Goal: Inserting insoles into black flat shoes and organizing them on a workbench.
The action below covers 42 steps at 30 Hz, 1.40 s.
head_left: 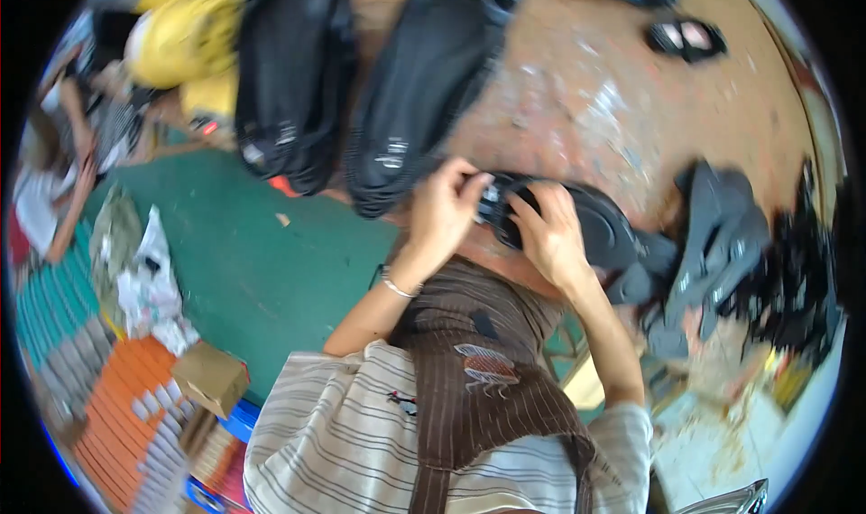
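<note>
A black sandal (pixel 591 221) with a dark grey footbed lies across the near edge of the worktable in front of me. My left hand (pixel 446 203) pinches its left end, thumb and forefinger closed at a small dark piece with light marks. My right hand (pixel 548 230) grips the sandal's middle from above, fingers curled down onto the black strap part. Exactly what lies under the fingertips is hidden. Just beyond my left hand, a long black stack of what look like shoe parts (pixel 410 108) reaches away from me, with a second black stack (pixel 293 90) beside it.
Loose dark grey soles (pixel 713 234) pile up on the right, near a heap of black straps (pixel 798 261). Another black sandal (pixel 686 40) sits on the brown worktable (pixel 577 90) at the far right. A yellow roll (pixel 185 36) and a cardboard box (pixel 209 379) are left; people sit farther off.
</note>
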{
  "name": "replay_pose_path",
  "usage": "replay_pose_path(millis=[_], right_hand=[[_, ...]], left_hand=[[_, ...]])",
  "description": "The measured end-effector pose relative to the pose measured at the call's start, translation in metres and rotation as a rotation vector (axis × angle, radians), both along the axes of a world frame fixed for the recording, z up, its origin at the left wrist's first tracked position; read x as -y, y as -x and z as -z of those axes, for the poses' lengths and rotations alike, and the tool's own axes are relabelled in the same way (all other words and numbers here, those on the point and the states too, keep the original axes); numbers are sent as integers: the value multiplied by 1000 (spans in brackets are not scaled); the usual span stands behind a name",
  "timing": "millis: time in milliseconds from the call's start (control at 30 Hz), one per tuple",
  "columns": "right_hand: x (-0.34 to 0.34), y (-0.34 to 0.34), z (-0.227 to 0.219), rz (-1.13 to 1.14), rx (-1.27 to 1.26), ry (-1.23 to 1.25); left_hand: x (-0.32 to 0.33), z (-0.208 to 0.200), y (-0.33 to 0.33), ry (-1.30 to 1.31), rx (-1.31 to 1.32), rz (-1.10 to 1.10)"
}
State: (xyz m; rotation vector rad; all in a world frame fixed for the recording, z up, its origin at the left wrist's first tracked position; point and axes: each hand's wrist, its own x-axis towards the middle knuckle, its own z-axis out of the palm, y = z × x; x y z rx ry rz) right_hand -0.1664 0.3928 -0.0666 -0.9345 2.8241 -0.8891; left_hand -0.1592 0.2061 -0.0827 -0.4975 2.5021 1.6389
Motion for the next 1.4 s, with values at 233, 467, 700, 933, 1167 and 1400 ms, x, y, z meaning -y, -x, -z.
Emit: replay_pose_path(millis=[233,467,700,933,1167,1400], right_hand=[[-13,4,2,-316,158,-18],[-32,-4,3,-229,156,-323],[-41,2,0,-51,58,-380],[-108,70,2,661,-282,-76],[-62,22,-28,501,-9,421],[-23,-54,-29,424,16,-97]], left_hand=[[-18,15,-5,-224,-65,164],[-15,28,-9,-92,-195,75],[-28,28,-8,60,-167,33],[-78,20,-64,273,-367,377],[-75,-9,-99,644,-758,603],[-81,5,-77,623,-195,1120]])
